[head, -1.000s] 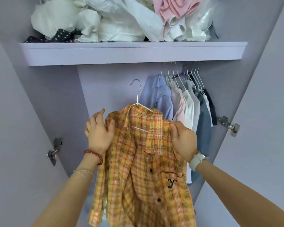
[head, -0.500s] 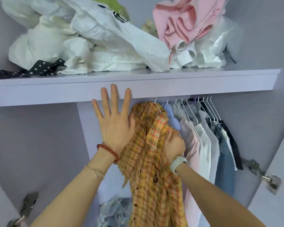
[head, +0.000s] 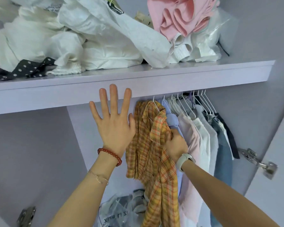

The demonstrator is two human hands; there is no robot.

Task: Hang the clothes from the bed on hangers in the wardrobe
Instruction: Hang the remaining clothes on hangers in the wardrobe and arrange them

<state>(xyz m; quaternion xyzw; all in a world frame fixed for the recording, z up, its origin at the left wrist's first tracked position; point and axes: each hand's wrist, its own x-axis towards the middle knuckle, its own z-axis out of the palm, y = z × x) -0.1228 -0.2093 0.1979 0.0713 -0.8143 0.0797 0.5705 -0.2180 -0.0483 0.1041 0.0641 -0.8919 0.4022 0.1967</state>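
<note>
While the left hand [head: 112,123] is spread flat and the right hand [head: 175,145] bunches the plaid shirt [head: 147,145], that light, floppy cloth looks easiest steadied at its hanger [head: 156,104].

rail [head: 181,96]: mostly hidden behind shelf [head: 138,79] | plaid shirt [head: 152,153]: hem cut off at bottom edge | right hand [head: 175,147]: fingertips buried in shirt | bag [head: 120,212]: print unreadable

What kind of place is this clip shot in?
Most likely the inside of a bedroom wardrobe: a rail of shirts on white hangers, a lilac shelf piled with clothes, and a door hinge.
</note>
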